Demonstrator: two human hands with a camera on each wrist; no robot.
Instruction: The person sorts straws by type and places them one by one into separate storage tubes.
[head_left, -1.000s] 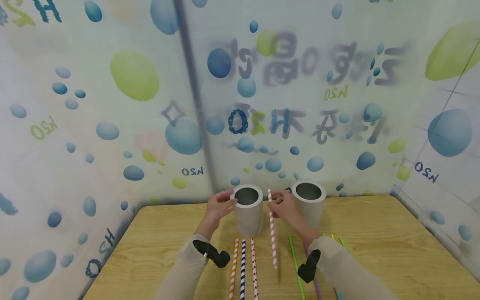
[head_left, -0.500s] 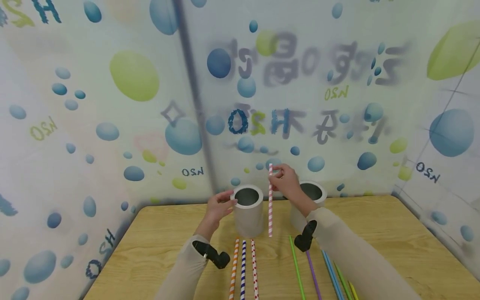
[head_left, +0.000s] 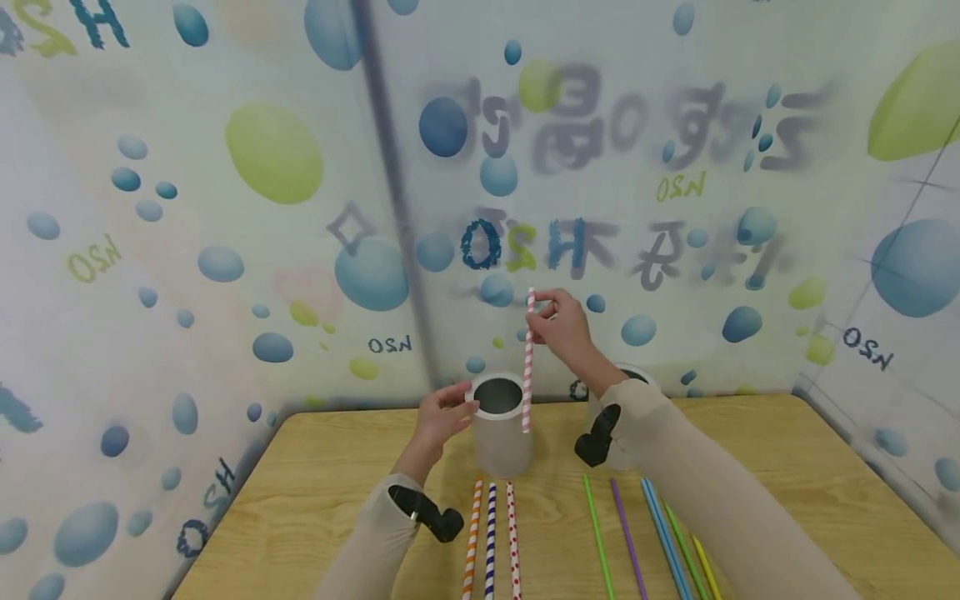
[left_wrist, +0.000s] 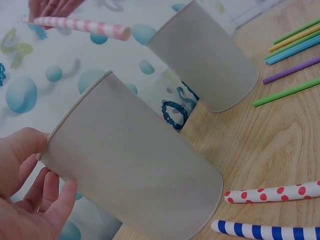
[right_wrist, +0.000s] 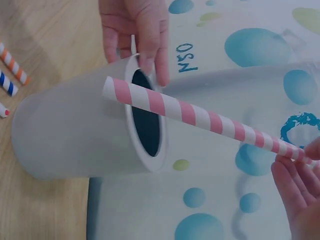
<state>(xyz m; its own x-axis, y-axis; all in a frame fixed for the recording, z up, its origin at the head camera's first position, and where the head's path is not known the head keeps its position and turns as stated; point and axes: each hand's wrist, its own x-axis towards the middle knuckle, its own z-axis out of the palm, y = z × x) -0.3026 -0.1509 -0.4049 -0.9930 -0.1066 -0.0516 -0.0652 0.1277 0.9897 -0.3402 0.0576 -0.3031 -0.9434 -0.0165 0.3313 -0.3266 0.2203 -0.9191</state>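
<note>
The right hand (head_left: 562, 327) pinches a pink-and-white striped paper straw (head_left: 528, 367) near its upper end, thumb and fingertips drawn together on it; the straw is held nearly upright, clear of the wooden table (head_left: 337, 475), its lower end at the right side of the left canister (head_left: 502, 446) and outside that canister's mouth. The left hand (head_left: 441, 419) lightly grips the left canister's rim from the left, thumb and forefinger bent about the edge, the other fingers loosely curled away from the wall; that canister stands upright.

Judged from how things lie, the work looks to be at an early stage: one straw is off the table but inside no canister; no straw shows above the left canister's rim; the right canister (left_wrist: 207, 60) stands upright too, its mouth largely hidden by the right arm, though the left wrist view shows nothing rising from it. Three patterned straws lie untouched at the near side: an orange-striped straw (head_left: 472, 537), a blue-striped straw (head_left: 491, 542) and a red-dotted straw (head_left: 513, 542); to their right lie plain straws (head_left: 666, 537) in green, purple, blue and yellow, some partly covered by the right sleeve.
</note>
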